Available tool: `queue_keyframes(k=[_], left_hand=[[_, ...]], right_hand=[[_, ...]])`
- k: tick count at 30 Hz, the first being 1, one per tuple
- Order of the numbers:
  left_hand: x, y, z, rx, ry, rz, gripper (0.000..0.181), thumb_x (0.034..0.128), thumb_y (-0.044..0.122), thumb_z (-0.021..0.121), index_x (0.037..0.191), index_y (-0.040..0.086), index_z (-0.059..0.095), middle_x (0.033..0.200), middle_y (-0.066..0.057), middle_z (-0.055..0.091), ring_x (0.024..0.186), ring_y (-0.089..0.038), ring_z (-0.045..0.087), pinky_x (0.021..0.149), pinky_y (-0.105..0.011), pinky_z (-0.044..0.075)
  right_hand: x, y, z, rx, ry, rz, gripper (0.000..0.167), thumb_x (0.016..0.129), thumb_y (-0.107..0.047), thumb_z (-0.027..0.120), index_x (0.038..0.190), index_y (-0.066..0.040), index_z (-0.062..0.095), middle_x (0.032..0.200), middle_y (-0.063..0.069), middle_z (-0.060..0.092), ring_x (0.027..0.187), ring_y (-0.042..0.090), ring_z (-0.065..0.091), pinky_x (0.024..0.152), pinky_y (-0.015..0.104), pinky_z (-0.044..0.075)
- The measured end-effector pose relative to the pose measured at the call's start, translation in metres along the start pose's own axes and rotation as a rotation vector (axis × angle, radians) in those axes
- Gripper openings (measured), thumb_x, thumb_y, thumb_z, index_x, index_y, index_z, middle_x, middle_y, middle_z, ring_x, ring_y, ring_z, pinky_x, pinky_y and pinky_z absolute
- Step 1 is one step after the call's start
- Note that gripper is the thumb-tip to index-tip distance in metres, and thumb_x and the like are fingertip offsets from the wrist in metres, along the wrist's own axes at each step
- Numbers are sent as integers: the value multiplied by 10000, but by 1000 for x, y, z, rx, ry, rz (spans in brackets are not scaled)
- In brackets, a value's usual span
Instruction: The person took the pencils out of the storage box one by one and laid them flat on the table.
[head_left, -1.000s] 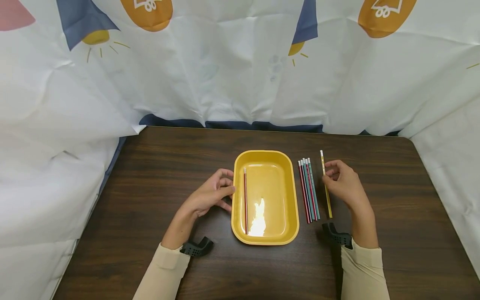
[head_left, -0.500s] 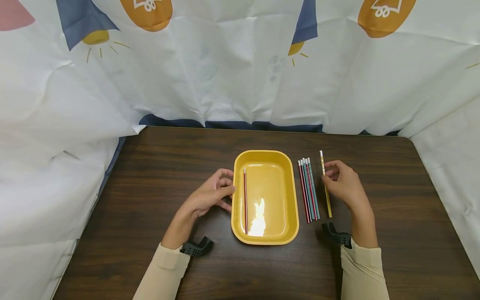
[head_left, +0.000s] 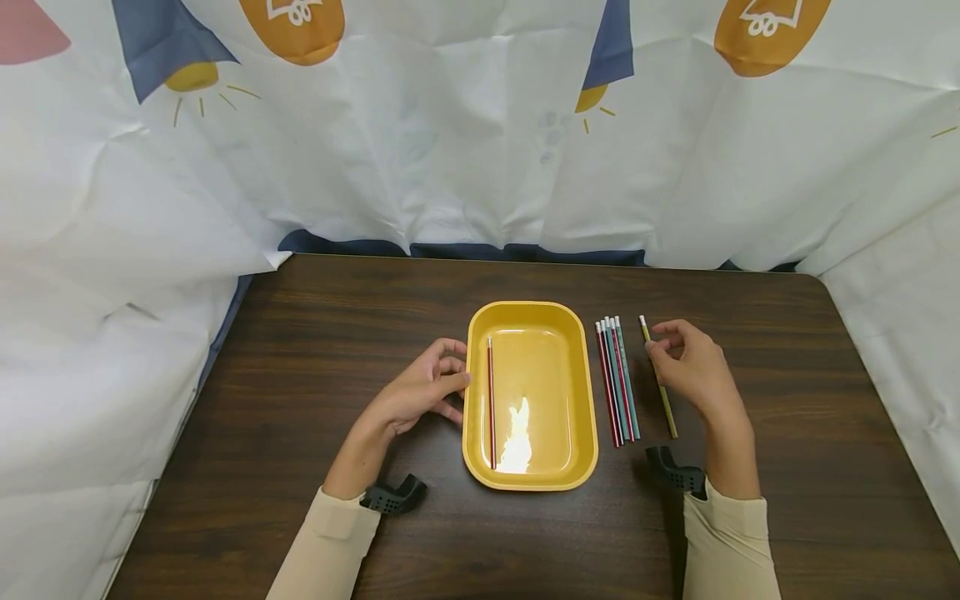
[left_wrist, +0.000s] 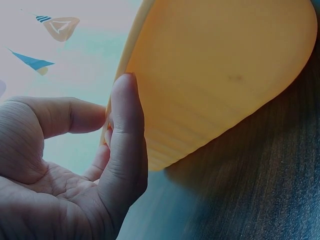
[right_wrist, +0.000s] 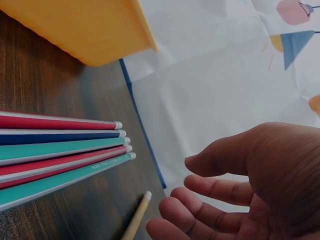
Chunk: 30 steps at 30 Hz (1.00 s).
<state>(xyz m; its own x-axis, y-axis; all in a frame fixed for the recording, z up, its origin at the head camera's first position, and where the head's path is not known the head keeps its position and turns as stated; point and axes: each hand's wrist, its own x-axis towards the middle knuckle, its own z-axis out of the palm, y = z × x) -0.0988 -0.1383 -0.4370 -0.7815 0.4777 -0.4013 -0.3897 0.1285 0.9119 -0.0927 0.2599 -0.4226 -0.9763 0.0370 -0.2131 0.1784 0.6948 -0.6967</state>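
Observation:
My left hand [head_left: 422, 388] holds the left rim of a yellow tray [head_left: 551, 375]. In the left wrist view, the thumb and fingers pinch that tray's edge [left_wrist: 131, 42]. A single red pencil [head_left: 491, 404] lies lengthwise inside the tray, near its left wall. On the table to the right is a yellow pencil [head_left: 665, 404], slightly slanted, its white eraser end pointing away. Right beside it is my right hand [head_left: 696, 371]. The right wrist view shows that hand [right_wrist: 270, 185] with thumb and fingers apart, nothing between them, and the yellow pencil [right_wrist: 137, 215] lying below.
Between the tray and the yellow pencil lies a tight row of several red, teal and dark blue pencils [head_left: 618, 383]. All this sits on a dark wooden table [head_left: 360, 308]. A white printed curtain [head_left: 465, 167] hangs behind the table and along its sides.
My right hand has let go of the yellow pencil, which now lies lower and more slanted on the table. The left hand and tray have stayed still.

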Motion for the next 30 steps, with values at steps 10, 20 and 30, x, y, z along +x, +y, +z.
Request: queue_keyframes(k=[10,20,30], left_hand=[[-1,0,0,-2,1,0,503,1056,79,568,1481,43,300,1143,-167,581,896,-220,648,663,-380,684],[-2,0,0,1,1,-6,509,1055,81,573,1482,41,299,1145,-166,586,896,-218,649,664,-372,683],[-1,-1,-1,8,5,1,516,1056,90,574,1488,37,299,1171,-189,591,902,-222,654,663,-367,681]], right_hand=[[-6,-1,-8,20,27,1,465,1095,-292,534,1437,23,539,1205,260,628,781,197,705,630,225,614],[-5,-3,-5,16,7,1,472,1095,-322,514,1452,-13,540,1230,245,630,892,297,732,664,247,617],[-7,-11,-3,12,-3,-53,434,1091,-271,507,1450,-31,553,1213,229,649,826,220,721,682,256,615]])
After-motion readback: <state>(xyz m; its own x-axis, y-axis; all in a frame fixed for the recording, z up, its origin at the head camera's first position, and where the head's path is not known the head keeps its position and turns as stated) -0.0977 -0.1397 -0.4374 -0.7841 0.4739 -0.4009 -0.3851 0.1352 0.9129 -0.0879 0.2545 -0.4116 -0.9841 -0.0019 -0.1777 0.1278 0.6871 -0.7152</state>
